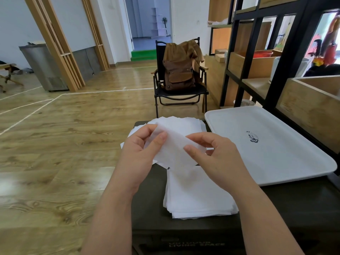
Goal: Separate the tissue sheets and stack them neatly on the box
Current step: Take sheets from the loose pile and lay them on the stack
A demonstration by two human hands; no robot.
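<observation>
With my left hand (141, 144) and right hand (207, 150) each pinching the tissue sheet (173, 151) held up between them, I should peel slowly, then lay it squarely on the stack (198, 196) just beneath them on the box (294, 205).

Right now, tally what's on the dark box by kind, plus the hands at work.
Tissue piles: 2, far and near
Held tissue: 1
Tray: 1
Hands: 2, left and right, both pinching the held tissue
Total: 6
</observation>
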